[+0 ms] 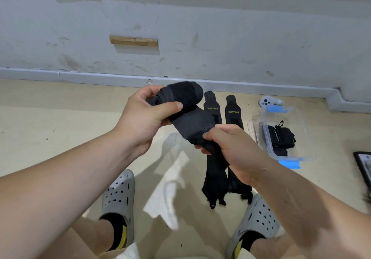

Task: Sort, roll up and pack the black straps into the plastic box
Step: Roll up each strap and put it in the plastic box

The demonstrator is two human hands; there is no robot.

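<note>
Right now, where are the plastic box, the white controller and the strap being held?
plastic box (290,164): head view, near blue latch.
white controller (266,102): head view, button face.
held black strap (192,122): head view, its wide middle.

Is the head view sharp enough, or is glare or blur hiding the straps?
Head view: mostly sharp, lettering on the two floor straps reads clearly; a glare patch lies on the floor beside them; the wide angle bends the baseboard; smear at the right edge.

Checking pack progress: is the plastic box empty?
Not empty: a black strap bundle lies inside the plastic box. How many straps, cannot tell.
</note>
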